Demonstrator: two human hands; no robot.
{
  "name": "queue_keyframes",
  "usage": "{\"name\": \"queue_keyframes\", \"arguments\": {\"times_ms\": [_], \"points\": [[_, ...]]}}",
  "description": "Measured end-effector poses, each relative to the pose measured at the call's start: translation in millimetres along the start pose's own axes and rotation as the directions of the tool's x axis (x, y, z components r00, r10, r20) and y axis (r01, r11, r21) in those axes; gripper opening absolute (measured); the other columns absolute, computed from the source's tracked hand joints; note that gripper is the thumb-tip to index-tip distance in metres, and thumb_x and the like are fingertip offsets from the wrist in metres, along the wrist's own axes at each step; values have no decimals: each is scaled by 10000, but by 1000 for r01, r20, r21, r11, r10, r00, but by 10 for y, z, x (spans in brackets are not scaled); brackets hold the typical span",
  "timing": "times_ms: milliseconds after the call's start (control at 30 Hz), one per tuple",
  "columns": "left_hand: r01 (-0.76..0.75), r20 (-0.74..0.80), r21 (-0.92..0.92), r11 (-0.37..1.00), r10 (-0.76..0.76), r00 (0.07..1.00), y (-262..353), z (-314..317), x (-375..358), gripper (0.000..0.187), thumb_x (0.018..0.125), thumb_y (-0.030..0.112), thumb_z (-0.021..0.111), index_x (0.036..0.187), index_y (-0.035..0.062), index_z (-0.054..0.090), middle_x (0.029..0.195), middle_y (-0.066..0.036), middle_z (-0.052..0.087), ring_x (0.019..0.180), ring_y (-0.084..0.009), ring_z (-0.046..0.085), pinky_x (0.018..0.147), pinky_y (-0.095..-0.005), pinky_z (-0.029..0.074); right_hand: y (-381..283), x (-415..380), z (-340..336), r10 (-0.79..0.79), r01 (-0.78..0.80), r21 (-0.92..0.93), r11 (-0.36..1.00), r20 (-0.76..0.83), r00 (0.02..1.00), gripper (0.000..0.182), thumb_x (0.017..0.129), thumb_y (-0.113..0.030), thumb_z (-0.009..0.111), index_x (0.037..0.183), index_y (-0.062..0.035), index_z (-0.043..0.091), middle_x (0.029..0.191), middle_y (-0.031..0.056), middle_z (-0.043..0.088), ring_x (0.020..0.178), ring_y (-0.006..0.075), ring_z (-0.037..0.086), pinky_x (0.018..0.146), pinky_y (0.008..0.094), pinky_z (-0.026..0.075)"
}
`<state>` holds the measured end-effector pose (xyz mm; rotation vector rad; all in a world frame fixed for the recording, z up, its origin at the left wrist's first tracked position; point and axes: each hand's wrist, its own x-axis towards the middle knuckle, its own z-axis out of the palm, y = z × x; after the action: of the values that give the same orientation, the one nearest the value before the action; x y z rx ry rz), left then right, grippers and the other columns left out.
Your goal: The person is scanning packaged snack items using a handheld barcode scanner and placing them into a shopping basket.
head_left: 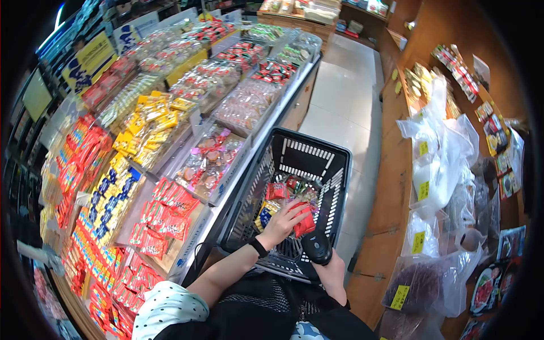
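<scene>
My left hand [281,222] reaches into a black shopping basket [297,150] and grips a red snack packet [304,220] lying among several other packets [277,191] at the basket's bottom. A black watch sits on that wrist. My right hand [330,271] is at the basket's near rim, holding a black handheld barcode scanner [316,247] that points down toward the red packet.
On the left, tilted display bins [207,161] hold packaged sweets and snacks in red, yellow and blue. Wooden shelving [391,170] on the right carries clear plastic bags [439,153] with yellow tags. A white tiled aisle [345,96] runs ahead between them.
</scene>
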<state>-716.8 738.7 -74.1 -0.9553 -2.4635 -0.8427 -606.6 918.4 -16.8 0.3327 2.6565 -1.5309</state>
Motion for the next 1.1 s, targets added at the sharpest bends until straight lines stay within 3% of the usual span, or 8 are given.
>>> {"name": "queue_keyframes", "arguments": {"times_ms": [200,533,733,833,933,967,1000,1100], "points": [[442,-98,-189,877,-465,880,-208,-198,-37,469,590,-122,558,1024,46,619,1035,-126,609,1033,-317,532,878,-388,443,127,-41,233,-200,281,-395,875,234,952,280,643,-138,691,844,-5,549,754,187,600,740,368,594,658,428,468],[573,-139,-371,731,-653,744,-77,-1750,-268,319,669,-6,678,982,50,645,996,-104,640,945,-244,609,856,-316,458,432,76,534,-297,538,-647,541,452,841,234,581,-101,669,755,-16,538,685,139,599,658,301,612,624,385,490],[724,-283,451,522,-686,670,77,-2709,-1077,318,582,-35,613,885,51,662,924,-96,629,974,-269,551,828,-364,469,400,12,617,-356,518,-727,451,386,851,210,573,-79,661,739,-45,535,661,101,578,648,275,610,617,353,484],[434,-78,891,134,-896,437,-35,-2887,-1419,254,705,135,598,940,85,681,981,-90,636,1048,-260,527,929,-363,402,515,23,693,-351,498,-772,395,374,858,222,578,-90,673,750,-55,537,663,90,573,640,257,607,615,351,482],[23,23,999,33,-934,356,-236,-2681,-1725,213,766,171,566,932,104,684,1000,-63,630,1064,-224,500,976,-371,326,535,38,749,-330,491,-792,363,384,862,225,599,-97,678,772,-59,540,699,84,578,672,241,607,631,340,479],[49,106,992,116,-979,173,-277,-2587,-1705,238,818,193,531,990,117,677,1043,-49,621,1080,-213,488,1014,-423,270,535,21,774,-326,481,-808,341,378,866,223,606,-94,677,779,-58,541,713,85,580,689,240,609,639,335,477],[-2,162,986,165,-968,194,-346,-2468,-1831,247,820,214,529,1000,119,670,1067,-53,611,1102,-222,480,1023,-434,259,427,-3,750,-277,494,-817,299,421,864,35,791,-99,504,795,-85,536,726,53,588,716,212,614,648,321,464],[-110,284,958,264,-921,268,-457,-2160,-2070,273,817,240,530,1024,103,643,1106,-76,589,1152,-252,455,1046,-473,230,431,-6,765,-306,489,-815,310,401,863,39,791,-98,501,802,-79,534,739,57,585,727,209,604,658,320,457]]}}
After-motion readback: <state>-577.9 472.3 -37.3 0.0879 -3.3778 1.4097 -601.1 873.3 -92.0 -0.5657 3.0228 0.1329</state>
